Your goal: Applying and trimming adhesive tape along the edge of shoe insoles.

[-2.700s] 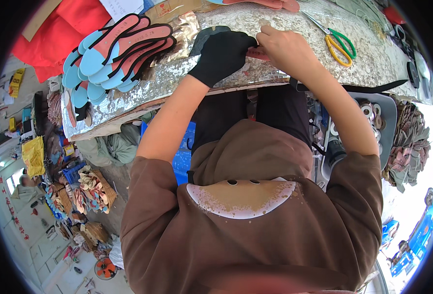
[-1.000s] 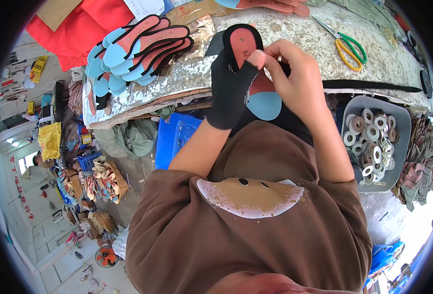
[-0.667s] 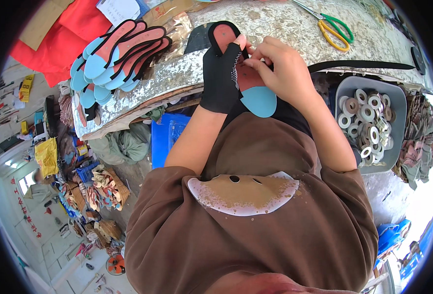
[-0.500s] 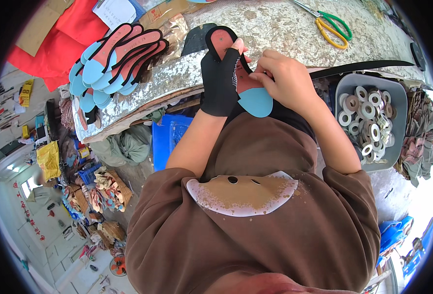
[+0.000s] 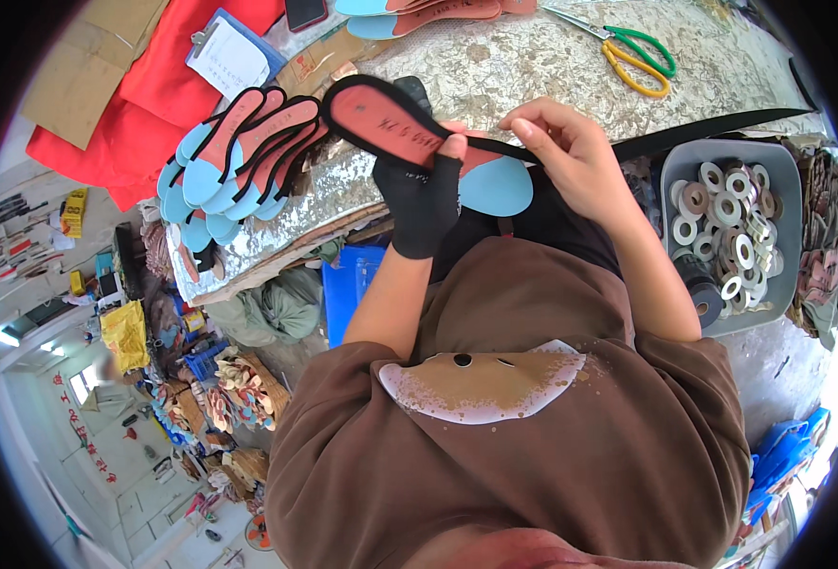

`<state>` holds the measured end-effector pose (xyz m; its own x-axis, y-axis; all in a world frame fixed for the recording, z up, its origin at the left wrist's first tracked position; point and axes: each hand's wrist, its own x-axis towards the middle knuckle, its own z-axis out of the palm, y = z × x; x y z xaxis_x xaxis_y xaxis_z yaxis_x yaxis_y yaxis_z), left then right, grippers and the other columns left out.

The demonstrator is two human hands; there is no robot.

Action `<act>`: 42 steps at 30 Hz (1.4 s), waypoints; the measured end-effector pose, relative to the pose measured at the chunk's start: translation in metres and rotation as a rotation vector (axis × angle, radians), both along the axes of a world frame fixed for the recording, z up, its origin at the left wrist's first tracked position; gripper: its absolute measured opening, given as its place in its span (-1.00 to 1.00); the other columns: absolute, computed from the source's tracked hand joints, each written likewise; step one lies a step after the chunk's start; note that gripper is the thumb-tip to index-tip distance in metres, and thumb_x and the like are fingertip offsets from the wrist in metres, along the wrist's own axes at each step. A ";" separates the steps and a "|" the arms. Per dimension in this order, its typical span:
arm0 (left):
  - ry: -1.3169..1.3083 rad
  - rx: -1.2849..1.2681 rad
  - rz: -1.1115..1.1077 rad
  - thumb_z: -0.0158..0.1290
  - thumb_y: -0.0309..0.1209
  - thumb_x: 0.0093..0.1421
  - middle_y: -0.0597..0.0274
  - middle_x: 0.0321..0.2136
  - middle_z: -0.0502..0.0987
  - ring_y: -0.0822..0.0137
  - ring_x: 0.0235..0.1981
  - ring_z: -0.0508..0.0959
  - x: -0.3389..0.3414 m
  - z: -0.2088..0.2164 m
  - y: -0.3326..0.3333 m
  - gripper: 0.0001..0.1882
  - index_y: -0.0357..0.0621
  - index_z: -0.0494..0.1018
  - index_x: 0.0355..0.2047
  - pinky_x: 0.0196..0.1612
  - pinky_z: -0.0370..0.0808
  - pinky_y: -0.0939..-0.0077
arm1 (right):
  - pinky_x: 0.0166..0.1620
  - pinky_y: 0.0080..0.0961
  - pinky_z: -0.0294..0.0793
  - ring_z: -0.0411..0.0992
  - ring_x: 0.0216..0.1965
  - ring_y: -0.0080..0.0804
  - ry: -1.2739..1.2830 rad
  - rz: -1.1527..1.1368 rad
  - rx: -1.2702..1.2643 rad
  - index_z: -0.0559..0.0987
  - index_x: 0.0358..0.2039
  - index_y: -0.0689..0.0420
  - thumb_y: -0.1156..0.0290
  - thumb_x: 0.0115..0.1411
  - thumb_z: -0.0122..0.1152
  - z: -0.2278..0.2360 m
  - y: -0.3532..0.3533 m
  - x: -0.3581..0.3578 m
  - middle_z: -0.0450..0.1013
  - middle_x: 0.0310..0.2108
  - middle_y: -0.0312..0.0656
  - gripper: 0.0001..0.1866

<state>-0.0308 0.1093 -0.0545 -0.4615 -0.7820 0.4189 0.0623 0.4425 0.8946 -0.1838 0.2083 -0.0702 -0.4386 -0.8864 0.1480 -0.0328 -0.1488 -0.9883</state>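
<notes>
My left hand (image 5: 421,204), in a black fingerless glove, is closed on an insole (image 5: 386,121) with a reddish upper part and a light blue toe. The insole hangs over the table's front edge, turned heel to the far left. Black tape edges its heel, and a length of black tape (image 5: 713,133) stretches away to the right. My bare right hand (image 5: 571,156) is over this tape, beside the insole. Its thumb and index finger are apart; the other fingers are mostly hidden. Several similar insoles (image 5: 212,161) with black edging lie piled to the left.
Green-and-yellow-handled scissors (image 5: 639,62) lie on the worn table (image 5: 495,71). More insoles (image 5: 428,17), a clipboard (image 5: 232,52) and red cloth (image 5: 168,81) are at the back. A grey bin (image 5: 784,228) of tape rolls stands right; a blue crate (image 5: 346,284) sits below the table.
The insole has turned, its heel swinging left and toward me. My right thumb and index finger have come off the insole's edge and spread apart. The view has shifted slightly.
</notes>
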 end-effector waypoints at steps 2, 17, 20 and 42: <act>0.008 0.011 0.049 0.14 -0.49 0.18 0.20 -0.45 0.63 0.43 -0.44 0.58 0.001 0.006 0.004 -0.87 -0.31 0.58 -0.31 -0.33 0.49 0.53 | -0.51 -0.62 0.20 0.18 -0.59 -0.70 -0.033 -0.021 0.039 0.56 -0.18 0.16 0.36 0.30 0.16 0.013 0.006 0.013 0.26 -0.63 -0.41 -0.83; 0.119 0.520 -0.737 0.05 0.09 0.22 0.19 -0.08 0.36 0.38 -0.03 0.41 -0.006 -0.013 -0.025 -0.43 -0.25 0.44 -0.14 0.03 0.34 0.46 | -0.46 -0.49 0.26 0.22 -0.59 -0.50 0.216 0.058 0.101 0.53 -0.36 0.21 0.38 0.18 0.27 0.003 0.001 -0.001 0.28 -0.67 -0.24 -0.83; 0.112 0.681 -0.829 -0.05 0.17 0.25 0.02 -0.15 0.43 0.23 -0.09 0.46 0.008 -0.005 -0.028 -0.38 -0.26 0.42 -0.25 0.01 0.37 0.42 | -0.36 -0.37 0.36 0.38 -0.52 -0.29 0.637 -0.089 -0.052 0.55 -0.33 0.21 0.15 0.22 0.23 -0.003 0.002 -0.008 0.40 -0.62 -0.12 -0.67; 0.304 1.255 -0.870 -0.13 0.50 0.01 -0.37 -0.13 0.51 -0.15 -0.19 0.62 0.115 -0.048 -0.121 0.03 -0.36 0.40 -0.02 -0.21 0.62 0.10 | -0.24 -0.19 0.50 0.53 -0.31 -0.03 1.461 -0.300 0.673 0.28 0.14 0.00 0.53 0.11 0.08 -0.013 0.023 -0.151 0.53 -0.22 -0.02 -0.46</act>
